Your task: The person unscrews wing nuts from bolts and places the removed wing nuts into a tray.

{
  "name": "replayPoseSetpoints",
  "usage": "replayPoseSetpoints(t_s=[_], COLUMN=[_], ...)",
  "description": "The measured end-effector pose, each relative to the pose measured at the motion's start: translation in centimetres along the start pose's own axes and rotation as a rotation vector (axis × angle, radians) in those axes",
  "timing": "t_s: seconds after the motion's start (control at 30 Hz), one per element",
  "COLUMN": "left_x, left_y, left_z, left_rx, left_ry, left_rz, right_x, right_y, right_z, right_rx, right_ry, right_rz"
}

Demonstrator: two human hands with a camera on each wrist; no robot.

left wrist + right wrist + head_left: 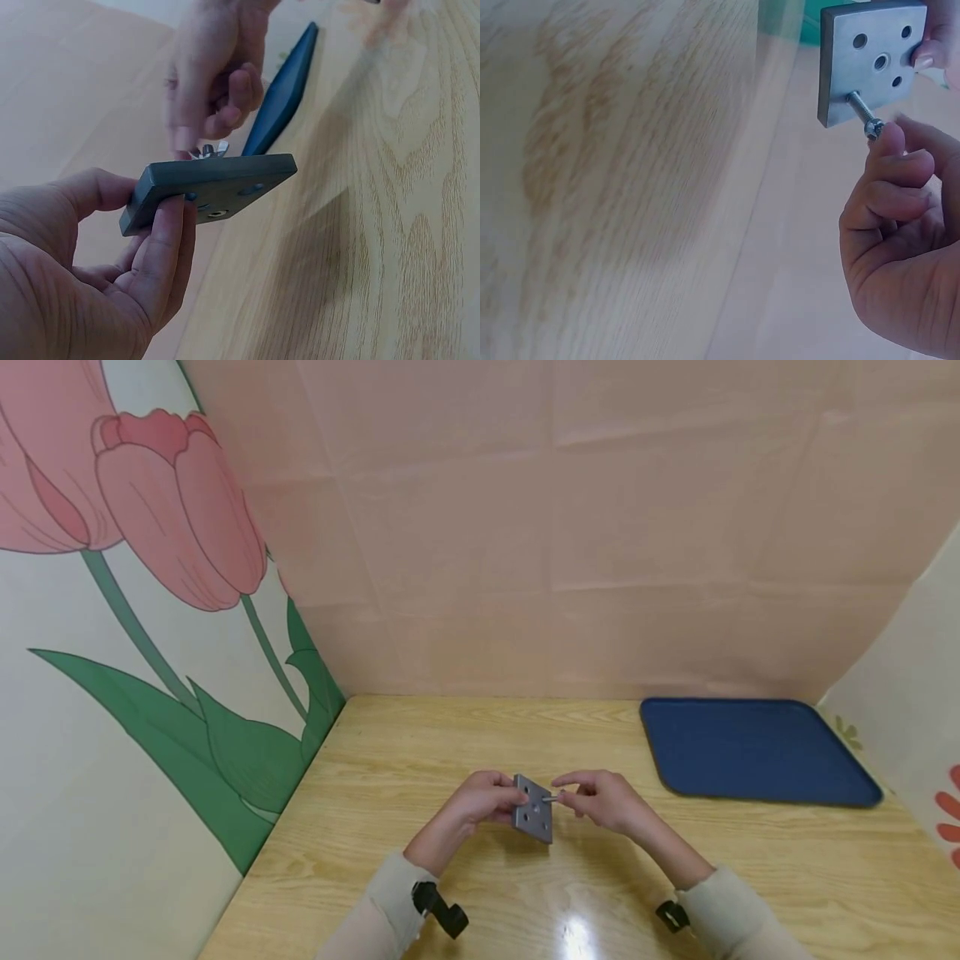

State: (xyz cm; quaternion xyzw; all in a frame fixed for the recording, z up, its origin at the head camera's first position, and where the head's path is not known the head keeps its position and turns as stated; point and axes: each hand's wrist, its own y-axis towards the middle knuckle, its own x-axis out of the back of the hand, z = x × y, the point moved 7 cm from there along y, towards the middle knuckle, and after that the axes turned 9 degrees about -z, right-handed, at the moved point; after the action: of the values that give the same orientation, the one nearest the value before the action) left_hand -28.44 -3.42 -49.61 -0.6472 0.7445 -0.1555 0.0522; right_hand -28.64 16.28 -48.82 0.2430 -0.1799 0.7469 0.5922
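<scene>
Gripping plate (870, 81) with left hand (480, 799), pinching bolt (864, 112) with right hand (606, 802): in one hole (850, 97), seemingly not fully seated.

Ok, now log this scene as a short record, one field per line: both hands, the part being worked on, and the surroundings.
Left hand: grips the metal plate by its edge
Metal plate: held off the wooden table, with several round holes
Threaded bolt: sticks out near one corner of the plate
Wing nut: on the bolt, away from the plate
Right hand: fingertips at the wing nut; pinch unclear
Blue tray: lies beyond the right hand, to its right
Left wall: painted tulips
</scene>
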Motion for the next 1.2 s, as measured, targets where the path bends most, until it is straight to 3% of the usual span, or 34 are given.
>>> replayPoseSetpoints(t_s=[0.2, 0.53, 1.2], left_x=[0.0, 0.0, 0.0], left_y=[0.0, -0.1, -0.1], left_z=[0.0, 0.0, 0.0], left_rx=[0.005, 0.018, 0.019], left_ry=[0.011, 0.023, 0.015], left_rz=[-0.005, -0.02, -0.012], right_x=[0.2, -0.6, -0.9], right_y=[0.1, -0.3, -0.4], right_z=[-0.4, -1.7, -1.5], right_rx=[-0.081, -0.226, -0.24], right_ry=[0.014, 0.068, 0.055], right_rz=[-0.047, -0.016, 0.014])
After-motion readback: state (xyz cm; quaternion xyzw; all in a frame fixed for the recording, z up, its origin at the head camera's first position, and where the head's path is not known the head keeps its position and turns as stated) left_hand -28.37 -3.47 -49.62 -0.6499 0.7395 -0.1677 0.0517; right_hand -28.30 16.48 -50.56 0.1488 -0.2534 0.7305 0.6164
